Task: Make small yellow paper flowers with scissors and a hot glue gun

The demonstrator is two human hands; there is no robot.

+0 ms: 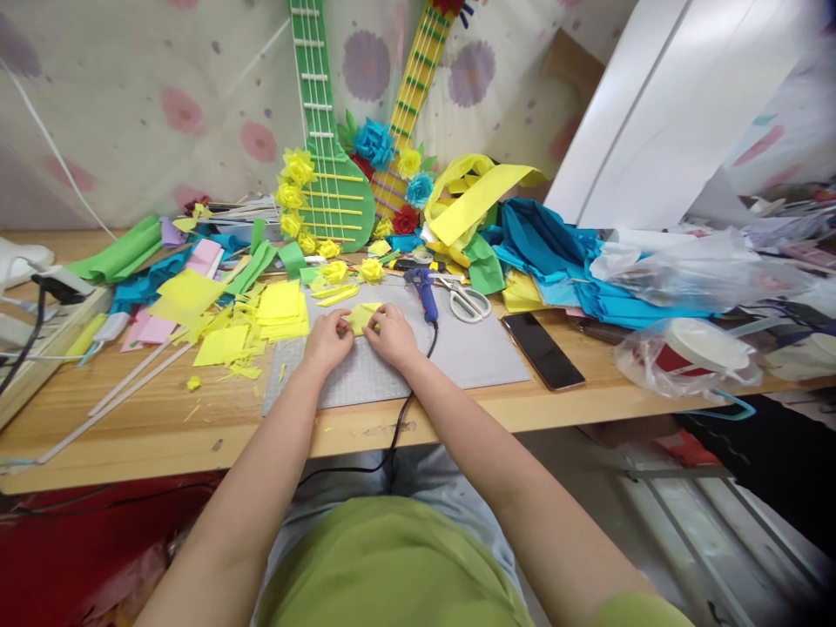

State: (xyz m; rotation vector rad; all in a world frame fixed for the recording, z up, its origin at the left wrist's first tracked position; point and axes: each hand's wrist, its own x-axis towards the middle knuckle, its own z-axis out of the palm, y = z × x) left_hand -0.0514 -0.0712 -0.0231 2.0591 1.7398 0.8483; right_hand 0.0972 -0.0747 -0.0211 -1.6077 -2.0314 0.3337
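Note:
Between my two hands is a small piece of yellow crepe paper, held low over the grey cutting mat. My left hand pinches its left side with curled fingers. At its right side, the fingers of my right hand are closed on it too. Left of my left hand lies a stack of yellow paper squares. Folded yellow strips rest just beyond the hands. A blue glue gun lies to the right, its black cord running under my right forearm. White-handled scissors are beside it.
A green paper instrument and a yellow one, trimmed with paper flowers, lean at the back. A phone lies right of the mat. Blue crepe paper and a bagged cup stand farther right. Thin sticks lie left.

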